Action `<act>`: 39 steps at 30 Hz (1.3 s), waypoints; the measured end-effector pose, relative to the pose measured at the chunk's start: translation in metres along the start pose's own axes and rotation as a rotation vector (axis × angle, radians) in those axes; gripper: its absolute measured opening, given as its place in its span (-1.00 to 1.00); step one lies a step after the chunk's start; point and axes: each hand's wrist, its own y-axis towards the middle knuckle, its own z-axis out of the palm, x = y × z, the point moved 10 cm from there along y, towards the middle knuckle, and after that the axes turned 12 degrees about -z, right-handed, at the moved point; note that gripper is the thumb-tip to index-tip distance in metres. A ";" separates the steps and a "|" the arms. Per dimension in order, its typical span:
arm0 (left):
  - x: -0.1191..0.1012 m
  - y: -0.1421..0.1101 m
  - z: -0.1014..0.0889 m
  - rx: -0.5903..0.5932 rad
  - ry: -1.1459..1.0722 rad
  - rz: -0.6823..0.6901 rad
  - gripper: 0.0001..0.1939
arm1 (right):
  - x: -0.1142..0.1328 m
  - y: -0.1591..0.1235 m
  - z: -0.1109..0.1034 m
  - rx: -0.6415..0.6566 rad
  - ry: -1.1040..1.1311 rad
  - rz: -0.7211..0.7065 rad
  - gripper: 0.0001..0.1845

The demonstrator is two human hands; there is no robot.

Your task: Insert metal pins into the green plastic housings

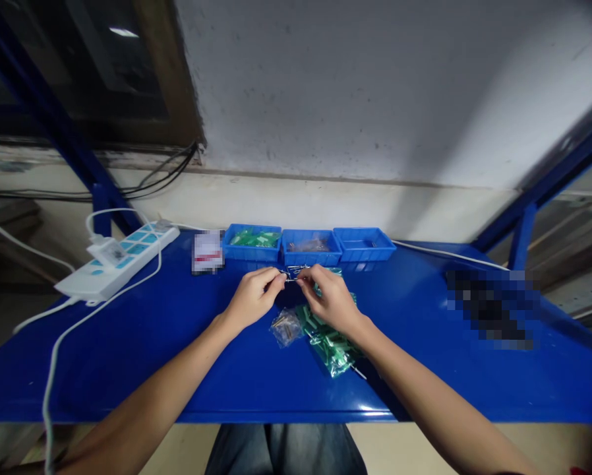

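Note:
My left hand (254,294) is closed in a pinch on one end of a thin silvery metal piece (293,280). Its other end is pinched by the fingers of my right hand (331,298); the exact kind is too small to make out. Just beyond my fingertips lie several loose thin metal pieces (298,269), partly hidden. A small clear bag of brass-coloured pins (287,327) rests on the table between my wrists. Beside it, partly under my right hand, are clear bags of green pieces (333,349).
Along the back of the blue table (128,369) stand three blue bins: one with green bags (253,256), one with clear bags (312,259), one with a few small pieces (368,254). A white power strip (98,277) with cables lies left; blurred dark object (491,310) right.

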 end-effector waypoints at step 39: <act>0.050 0.006 0.025 0.055 0.539 -0.125 -0.89 | -0.125 -0.029 -0.020 0.131 -0.560 0.260 -0.44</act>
